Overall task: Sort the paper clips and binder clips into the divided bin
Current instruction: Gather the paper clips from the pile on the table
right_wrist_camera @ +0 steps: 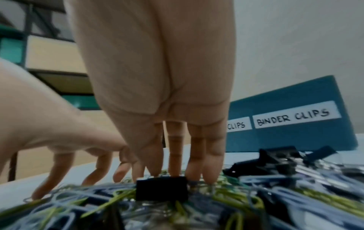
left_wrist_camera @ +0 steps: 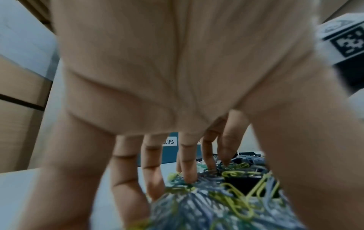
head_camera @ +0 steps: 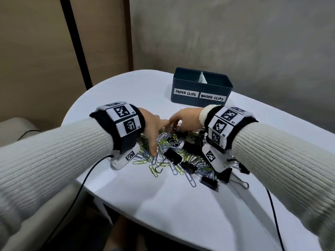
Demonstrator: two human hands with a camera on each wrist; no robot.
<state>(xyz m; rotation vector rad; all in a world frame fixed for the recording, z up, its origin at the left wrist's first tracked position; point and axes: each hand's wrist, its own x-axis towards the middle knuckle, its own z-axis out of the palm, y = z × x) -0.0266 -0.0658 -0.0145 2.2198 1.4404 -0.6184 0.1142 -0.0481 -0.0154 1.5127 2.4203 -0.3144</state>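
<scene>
A mixed pile of blue, silver and yellow-green paper clips (head_camera: 161, 142) and black binder clips (head_camera: 173, 156) lies mid-table. Behind it stands the dark blue divided bin (head_camera: 199, 84), labelled PAPER CLIPS on the left and BINDER CLIPS on the right. My left hand (head_camera: 154, 127) is spread over the pile's left side, its fingertips (left_wrist_camera: 189, 177) and thumb resting on paper clips (left_wrist_camera: 206, 202). My right hand (head_camera: 184, 120) reaches into the pile's far side. Its straight fingers (right_wrist_camera: 212, 163) touch the clips just behind a black binder clip (right_wrist_camera: 161, 191). Neither hand visibly holds a clip.
The white table (head_camera: 163, 205) has a rounded edge at left and front. More binder clips (head_camera: 208, 182) lie at the pile's near right. Black cables (head_camera: 87, 178) trail from both wrists over the table edge. A grey wall stands close behind the bin (right_wrist_camera: 295, 140).
</scene>
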